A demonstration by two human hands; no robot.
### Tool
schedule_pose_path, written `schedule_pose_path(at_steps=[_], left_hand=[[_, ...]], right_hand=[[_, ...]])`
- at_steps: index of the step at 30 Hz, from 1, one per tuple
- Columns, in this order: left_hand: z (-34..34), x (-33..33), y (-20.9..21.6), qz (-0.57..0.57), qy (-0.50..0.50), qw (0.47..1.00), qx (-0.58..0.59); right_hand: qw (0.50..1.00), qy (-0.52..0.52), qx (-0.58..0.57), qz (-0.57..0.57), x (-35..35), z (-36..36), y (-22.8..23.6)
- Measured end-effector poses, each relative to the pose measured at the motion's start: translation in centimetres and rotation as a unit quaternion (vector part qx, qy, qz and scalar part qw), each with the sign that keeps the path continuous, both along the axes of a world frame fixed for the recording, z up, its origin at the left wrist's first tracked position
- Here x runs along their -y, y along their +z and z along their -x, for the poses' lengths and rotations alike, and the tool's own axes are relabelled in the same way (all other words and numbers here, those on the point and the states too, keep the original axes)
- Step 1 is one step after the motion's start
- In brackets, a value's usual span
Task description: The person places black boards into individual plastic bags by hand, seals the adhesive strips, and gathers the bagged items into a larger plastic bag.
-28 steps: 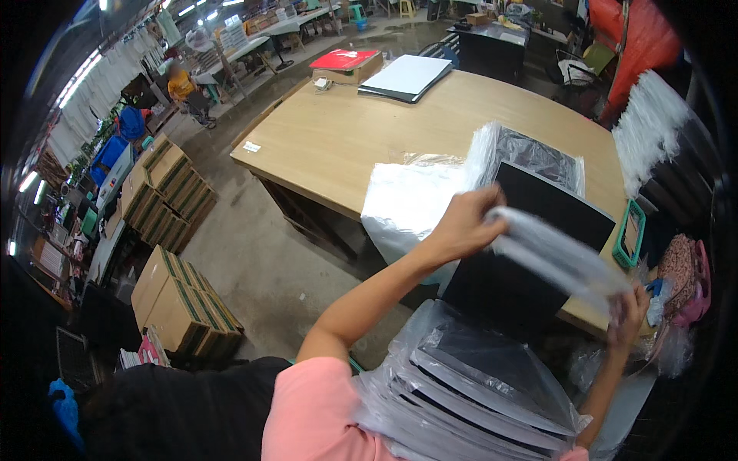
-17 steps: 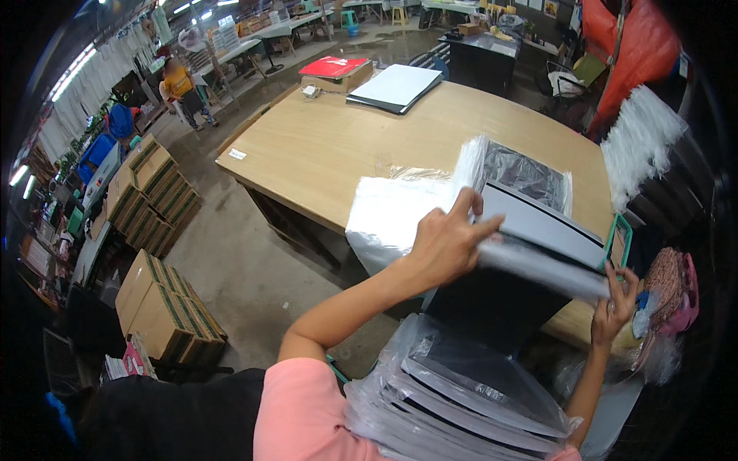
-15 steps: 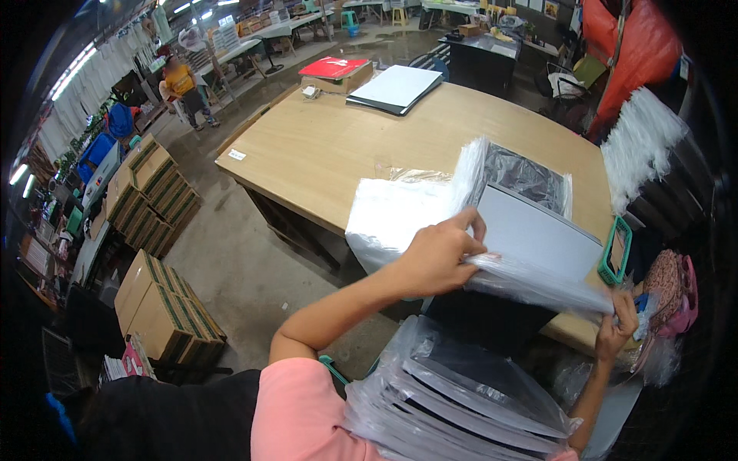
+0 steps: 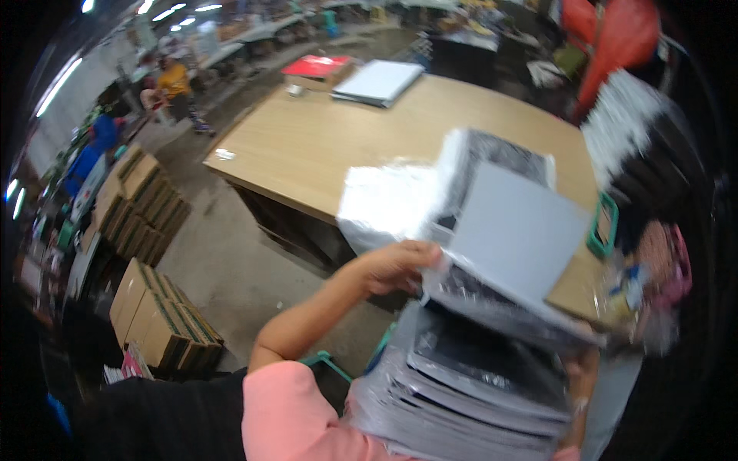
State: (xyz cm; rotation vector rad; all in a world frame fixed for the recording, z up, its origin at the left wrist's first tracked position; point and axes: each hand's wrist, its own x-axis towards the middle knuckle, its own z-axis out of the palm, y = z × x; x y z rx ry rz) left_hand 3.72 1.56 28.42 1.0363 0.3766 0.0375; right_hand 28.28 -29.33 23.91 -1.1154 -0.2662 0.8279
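A flat light-grey panel (image 4: 523,223) lies slanted over the desk's near right edge, its lower end inside a clear plastic bag (image 4: 492,303). My left hand (image 4: 403,265) is closed on the bag's left corner. At the opposite corner my right hand (image 4: 578,365) grips the bag from below, with most of its fingers hidden and blurred. Against my body, just under the bag, leans a thick stack of plastic-wrapped dark and grey panels (image 4: 469,384). Beyond the grey panel lies a dark panel in clear plastic (image 4: 507,161), next to a pile of white plastic bags (image 4: 388,203).
The wooden desk (image 4: 307,146) carries a white board on a dark one (image 4: 378,81) and a red item on a cardboard box (image 4: 319,69). A green basket (image 4: 603,224) sits at its right edge. Carton stacks (image 4: 165,315) stand left. A person (image 4: 175,84) is far left.
The bag has come toward me and its near part now covers the panel's lower end. My left hand moved left and nearer; my right hand dropped and slid under the bag's corner.
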Motion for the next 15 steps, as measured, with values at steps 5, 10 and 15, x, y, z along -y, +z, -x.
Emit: schedule_pose_path(at_steps=[5, 10, 15], left_hand=[[-0.5, 0.8, -0.6, 0.029, -0.016, 0.999, -0.044], [-0.1, 0.2, -9.9, 0.132, -0.054, 0.979, -0.144], [0.7, 0.1, -20.0, 0.133, -0.022, 0.972, -0.194]], right_hand=[[0.994, 0.109, 0.011, 0.028, 1.5, -0.4, -0.3], [0.977, 0.196, 0.013, 0.083, 3.5, -1.3, -6.5], [0.955, 0.226, 0.090, 0.172, 2.6, -0.5, -9.9]])
